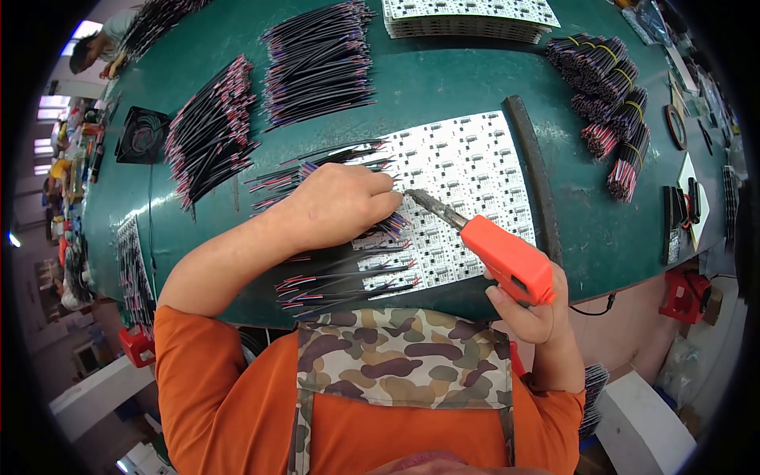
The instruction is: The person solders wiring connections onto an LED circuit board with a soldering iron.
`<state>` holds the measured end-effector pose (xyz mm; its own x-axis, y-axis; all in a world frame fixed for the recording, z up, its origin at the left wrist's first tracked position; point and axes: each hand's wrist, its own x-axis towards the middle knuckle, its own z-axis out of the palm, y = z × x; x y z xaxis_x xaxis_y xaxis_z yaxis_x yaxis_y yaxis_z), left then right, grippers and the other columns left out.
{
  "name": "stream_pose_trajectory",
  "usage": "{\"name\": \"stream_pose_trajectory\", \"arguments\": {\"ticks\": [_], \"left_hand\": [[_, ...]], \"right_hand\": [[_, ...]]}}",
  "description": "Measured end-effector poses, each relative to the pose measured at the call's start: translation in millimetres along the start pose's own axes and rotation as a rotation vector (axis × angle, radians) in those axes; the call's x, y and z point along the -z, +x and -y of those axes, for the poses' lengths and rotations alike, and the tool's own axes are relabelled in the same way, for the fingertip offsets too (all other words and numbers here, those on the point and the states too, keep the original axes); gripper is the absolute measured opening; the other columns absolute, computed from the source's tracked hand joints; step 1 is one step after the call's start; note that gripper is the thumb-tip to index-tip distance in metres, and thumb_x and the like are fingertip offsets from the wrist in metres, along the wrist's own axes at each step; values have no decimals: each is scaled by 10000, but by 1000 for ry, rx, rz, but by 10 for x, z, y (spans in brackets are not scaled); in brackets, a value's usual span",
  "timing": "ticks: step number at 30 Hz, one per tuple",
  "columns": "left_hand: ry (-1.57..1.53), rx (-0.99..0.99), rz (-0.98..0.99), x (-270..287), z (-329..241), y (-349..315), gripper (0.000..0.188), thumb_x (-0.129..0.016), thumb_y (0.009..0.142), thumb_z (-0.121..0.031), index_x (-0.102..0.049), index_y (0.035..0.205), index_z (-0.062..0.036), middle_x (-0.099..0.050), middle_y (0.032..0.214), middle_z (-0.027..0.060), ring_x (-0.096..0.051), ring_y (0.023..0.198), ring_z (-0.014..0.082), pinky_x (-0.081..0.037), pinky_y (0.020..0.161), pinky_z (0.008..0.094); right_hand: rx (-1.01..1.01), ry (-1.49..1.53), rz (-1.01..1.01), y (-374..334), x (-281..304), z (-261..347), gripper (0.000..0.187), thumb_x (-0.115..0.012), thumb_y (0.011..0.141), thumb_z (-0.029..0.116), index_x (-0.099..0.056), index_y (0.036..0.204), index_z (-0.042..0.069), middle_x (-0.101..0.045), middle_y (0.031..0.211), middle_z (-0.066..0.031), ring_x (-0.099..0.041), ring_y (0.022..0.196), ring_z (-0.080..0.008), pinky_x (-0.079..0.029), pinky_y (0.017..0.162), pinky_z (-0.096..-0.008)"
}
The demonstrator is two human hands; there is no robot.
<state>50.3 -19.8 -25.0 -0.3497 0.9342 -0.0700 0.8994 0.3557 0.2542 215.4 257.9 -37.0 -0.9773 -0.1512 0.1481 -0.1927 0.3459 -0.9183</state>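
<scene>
left hand point(342, 204) pinches a wire end against the white circuit panel point(463, 170) at the counter's point(443, 83) centre; right hand point(532, 310), at five o'clock, grips the orange soldering iron point(507, 257), tip at the joint; best kept steady, the touch brief, fingers clear of the tip.

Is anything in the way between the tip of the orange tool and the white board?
Nothing visible is. The orange soldering tool in the right hand has its tip right by the left hand's fingers, over the white circuit board; whether it touches is unclear.
</scene>
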Motion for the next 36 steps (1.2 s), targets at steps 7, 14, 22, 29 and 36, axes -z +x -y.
{"name": "stream_pose_trajectory", "arguments": {"ticks": [7,14,22,29,36], "left_hand": [[-25,-3,25,17,16,34,82,-597,801,-124,-618,830,-50,-606,821,82,-659,798,280,-548,666,409],[-33,1,38,42,12,58,75,-600,804,-116,-616,808,-43,-609,817,90,-663,791,287,-549,662,413],[-28,-3,53,54,14,74,76,-596,808,-116,-616,811,-43,-614,823,94,-666,796,294,-552,667,416],[-16,3,88,84,-2,95,79,-598,804,-117,-615,816,-42,-615,827,92,-664,804,298,-551,672,421],[-100,-17,52,37,44,45,102,-638,768,-109,-624,850,-48,-614,855,87,-653,836,304,-538,705,425]], "right_hand": [[-18,-3,43,-18,14,-2,526,-740,781,66,-573,1261,-70,-706,1014,-162,-707,801,-273,-550,746,-331],[13,5,62,32,32,14,546,-744,779,52,-557,1276,-72,-700,1071,-199,-717,851,-303,-552,758,-340],[-35,-9,71,0,70,54,519,-741,766,60,-587,1246,-61,-686,1114,-219,-712,920,-328,-548,814,-353],[-158,81,38,-42,111,111,448,-717,764,86,-637,1185,-44,-661,1182,-232,-673,1053,-384,-516,927,-379],[-130,68,30,-98,63,45,428,-717,767,92,-646,1168,-39,-665,1167,-229,-673,1051,-382,-512,929,-382]]}}
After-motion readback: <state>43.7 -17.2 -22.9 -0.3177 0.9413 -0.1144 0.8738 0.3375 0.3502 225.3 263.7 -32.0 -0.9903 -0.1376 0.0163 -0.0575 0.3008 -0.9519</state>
